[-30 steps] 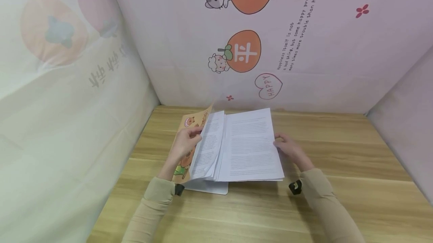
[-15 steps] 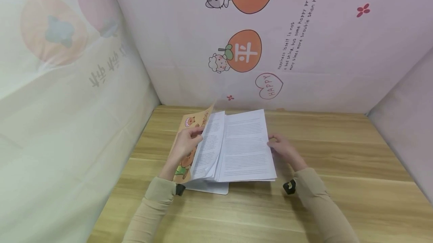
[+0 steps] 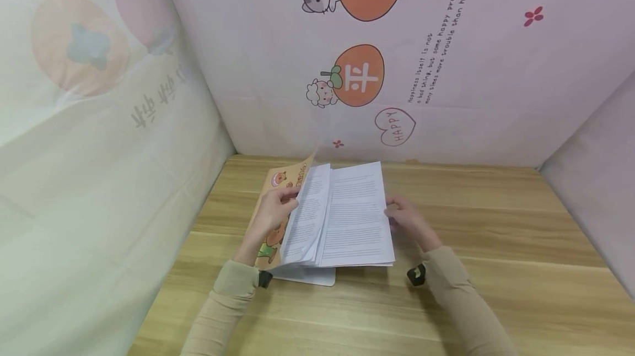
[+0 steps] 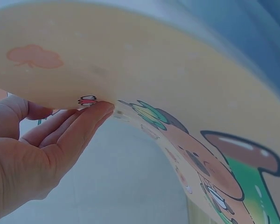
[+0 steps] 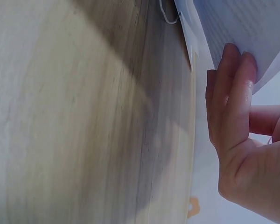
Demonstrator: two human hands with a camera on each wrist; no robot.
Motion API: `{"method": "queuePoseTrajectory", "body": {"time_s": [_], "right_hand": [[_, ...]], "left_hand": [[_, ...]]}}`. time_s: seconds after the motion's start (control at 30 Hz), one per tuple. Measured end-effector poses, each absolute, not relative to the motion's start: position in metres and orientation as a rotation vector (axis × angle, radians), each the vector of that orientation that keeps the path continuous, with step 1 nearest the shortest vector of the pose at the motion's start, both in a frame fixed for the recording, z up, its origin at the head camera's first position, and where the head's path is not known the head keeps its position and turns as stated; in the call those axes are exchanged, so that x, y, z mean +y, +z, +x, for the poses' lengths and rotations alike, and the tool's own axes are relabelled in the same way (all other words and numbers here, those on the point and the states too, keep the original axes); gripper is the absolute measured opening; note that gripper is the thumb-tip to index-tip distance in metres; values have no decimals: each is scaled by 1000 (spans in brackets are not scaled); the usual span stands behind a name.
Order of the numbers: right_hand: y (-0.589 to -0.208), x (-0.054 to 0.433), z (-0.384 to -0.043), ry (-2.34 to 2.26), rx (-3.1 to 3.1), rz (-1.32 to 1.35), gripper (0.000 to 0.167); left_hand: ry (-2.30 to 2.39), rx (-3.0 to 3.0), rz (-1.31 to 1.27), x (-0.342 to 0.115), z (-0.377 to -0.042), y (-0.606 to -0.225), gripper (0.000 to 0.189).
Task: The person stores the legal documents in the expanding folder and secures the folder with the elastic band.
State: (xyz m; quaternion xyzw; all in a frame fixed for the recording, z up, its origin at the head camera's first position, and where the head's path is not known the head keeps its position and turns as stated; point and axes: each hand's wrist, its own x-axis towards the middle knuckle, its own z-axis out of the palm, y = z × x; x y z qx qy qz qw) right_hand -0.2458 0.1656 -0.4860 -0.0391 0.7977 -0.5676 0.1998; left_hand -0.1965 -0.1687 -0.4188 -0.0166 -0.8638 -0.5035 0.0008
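A folder with an orange cover printed with cartoon animals stands partly open, and white printed pages show inside it. My left hand pinches the raised left cover between thumb and fingers; in the left wrist view the cover arches over that hand. On the other side my right hand pinches the right edge of the pages, thumb in front. In the right wrist view the fingers lie behind the lifted sheets. Under the folder, a white sheet with rounded corners sticks out at the front.
The wood-grain table meets a cloth backdrop with printed oranges at the rear. Another cloth wall stands along the left. Near the pages in the right wrist view is a white cord loop.
My right hand has moved left, bringing the right edge of the pages with it, so the opening looks narrower. My left hand and the orange cover have stayed almost where they were.
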Motion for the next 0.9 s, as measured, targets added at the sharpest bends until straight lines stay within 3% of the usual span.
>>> {"method": "queuePoseTrajectory", "body": {"time_s": [0.9], "right_hand": [[-492,127,-257,-1634,2106,-44,38]], "left_hand": [[-1577,-2714,-32,-170,-196,-420,42]]}}
